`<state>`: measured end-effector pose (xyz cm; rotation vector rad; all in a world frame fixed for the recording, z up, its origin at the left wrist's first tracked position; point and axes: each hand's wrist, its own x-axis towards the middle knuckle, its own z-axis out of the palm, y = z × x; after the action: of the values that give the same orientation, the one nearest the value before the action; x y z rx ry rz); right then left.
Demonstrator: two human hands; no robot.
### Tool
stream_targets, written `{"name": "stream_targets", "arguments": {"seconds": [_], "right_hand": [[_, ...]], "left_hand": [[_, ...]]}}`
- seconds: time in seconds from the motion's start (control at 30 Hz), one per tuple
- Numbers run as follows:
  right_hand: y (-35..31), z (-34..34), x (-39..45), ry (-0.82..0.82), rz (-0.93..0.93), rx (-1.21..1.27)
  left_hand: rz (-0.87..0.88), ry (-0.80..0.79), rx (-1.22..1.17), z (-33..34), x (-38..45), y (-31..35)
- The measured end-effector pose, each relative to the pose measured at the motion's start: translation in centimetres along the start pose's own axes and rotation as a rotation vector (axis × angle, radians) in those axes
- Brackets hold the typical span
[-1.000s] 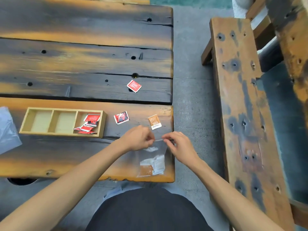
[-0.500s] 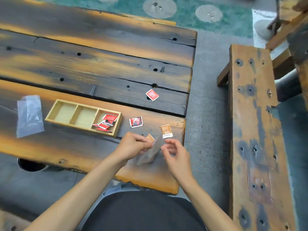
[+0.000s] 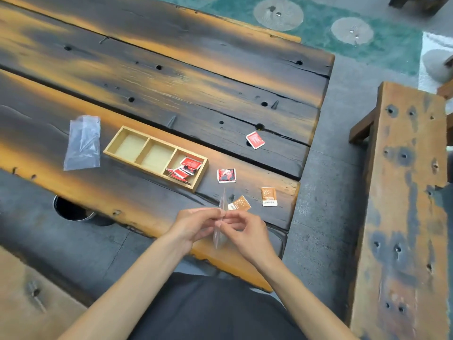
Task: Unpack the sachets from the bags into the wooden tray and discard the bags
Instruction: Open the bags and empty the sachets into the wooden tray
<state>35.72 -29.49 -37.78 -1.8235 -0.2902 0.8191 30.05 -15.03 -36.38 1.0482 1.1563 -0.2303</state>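
Note:
My left hand (image 3: 196, 224) and my right hand (image 3: 247, 230) together pinch a clear plastic bag (image 3: 222, 204), held edge-on above the table's near edge. Just beyond the hands lie two orange sachets, one (image 3: 241, 203) close to the fingers and another (image 3: 269, 196) further right. A red and black sachet (image 3: 226, 175) lies beside the wooden tray (image 3: 127, 137). The tray has three compartments; the right one holds several red sachets (image 3: 186, 166), the other two hold nothing. One more red sachet (image 3: 255, 140) lies further back on the table.
An empty clear bag (image 3: 83, 143) lies flat left of the tray. A dark round bin (image 3: 71, 209) sits below the table's near edge on the left. A wooden bench (image 3: 404, 204) runs along the right, beyond a grey floor gap.
The bag hung flat with sachets inside; now it is turned edge-on and a second orange sachet lies on the table. The view has swung left and up.

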Motion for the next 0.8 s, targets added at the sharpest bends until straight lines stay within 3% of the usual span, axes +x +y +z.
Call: {"name": "stream_targets", "arguments": {"seconds": [0.2,0.37,0.8], "right_hand": [[-0.6,2.1,1.5,-0.083,0.001,-0.215],[-2.0,4.7,2.6,-0.106,0.031,-0.203],[-6.5,15.4,5.5,0.105,0.166,-0.161]], "left_hand": [[-0.146,-0.176,-0.093,-4.2,0.4,-0.7],[-0.145,-0.260,-0.164,-7.7,0.9,0.1],[0.130,-0.040,-0.083,-15.5,3.3,3.3]]}}
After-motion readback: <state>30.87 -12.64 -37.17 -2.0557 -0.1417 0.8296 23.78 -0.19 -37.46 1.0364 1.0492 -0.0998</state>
